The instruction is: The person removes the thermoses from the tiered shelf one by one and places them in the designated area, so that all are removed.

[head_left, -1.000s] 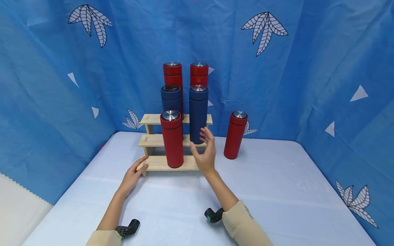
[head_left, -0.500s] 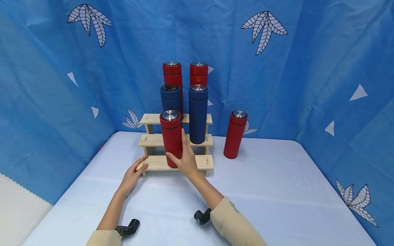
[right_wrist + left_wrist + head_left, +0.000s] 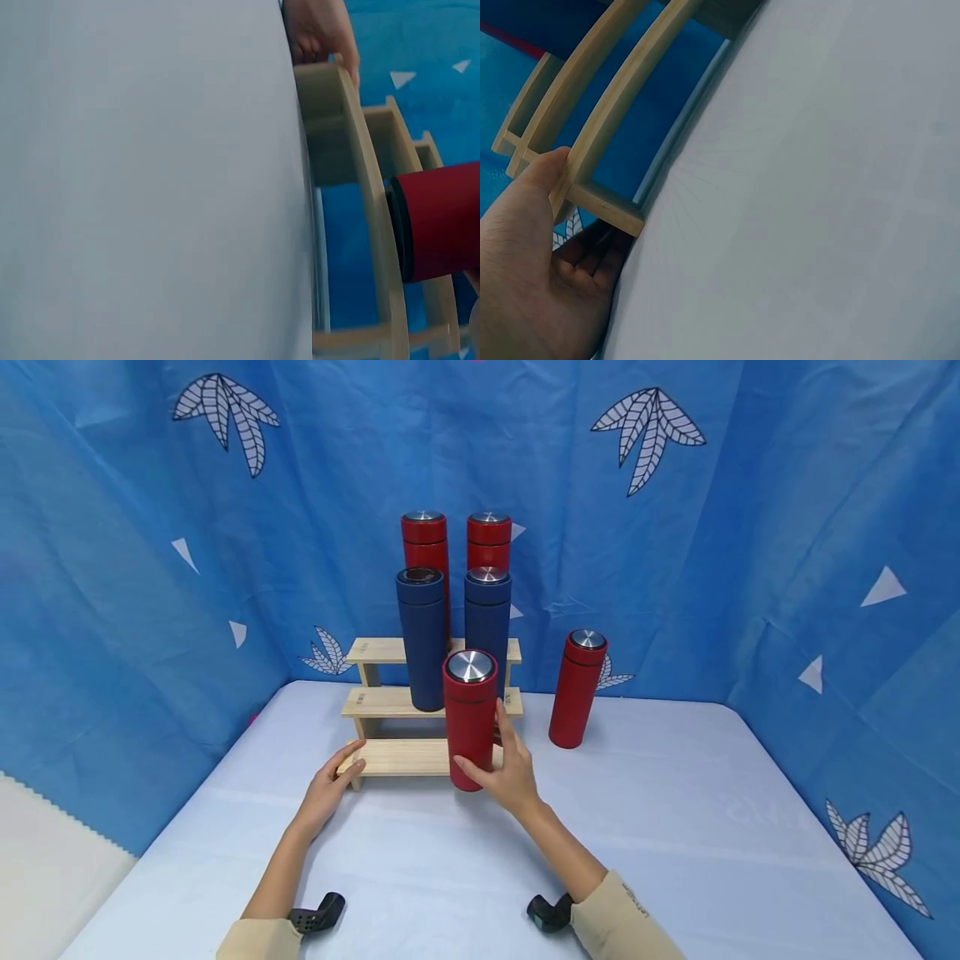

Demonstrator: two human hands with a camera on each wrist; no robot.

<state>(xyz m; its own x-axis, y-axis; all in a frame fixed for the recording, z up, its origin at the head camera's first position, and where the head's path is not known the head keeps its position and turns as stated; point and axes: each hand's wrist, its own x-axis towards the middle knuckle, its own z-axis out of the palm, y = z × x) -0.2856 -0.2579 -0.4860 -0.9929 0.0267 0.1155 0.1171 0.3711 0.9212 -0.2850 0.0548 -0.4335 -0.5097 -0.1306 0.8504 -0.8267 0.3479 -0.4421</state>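
In the head view my right hand (image 3: 516,777) grips a red thermos (image 3: 470,718) with a steel lid, thumb on its near side. It stands upright before the right part of the bottom step of a three-tier wooden display stand (image 3: 401,758). Its dark base shows close to that step's front edge in the right wrist view; whether they touch I cannot tell. My left hand (image 3: 324,789) holds the step's left end; the left wrist view shows its thumb on the wood and its fingers curled by the end support (image 3: 607,208).
Two blue thermoses (image 3: 422,643) stand on the middle step, the right one partly hidden. Two red thermoses (image 3: 489,545) stand on the top step. Another red thermos (image 3: 576,693) is on the white table (image 3: 660,827), right of the stand. Blue cloth (image 3: 570,460) hangs behind.
My right hand reached left, took hold of the red thermos on the bottom step and carried it right and nearer. The left hand stayed at the step's end.
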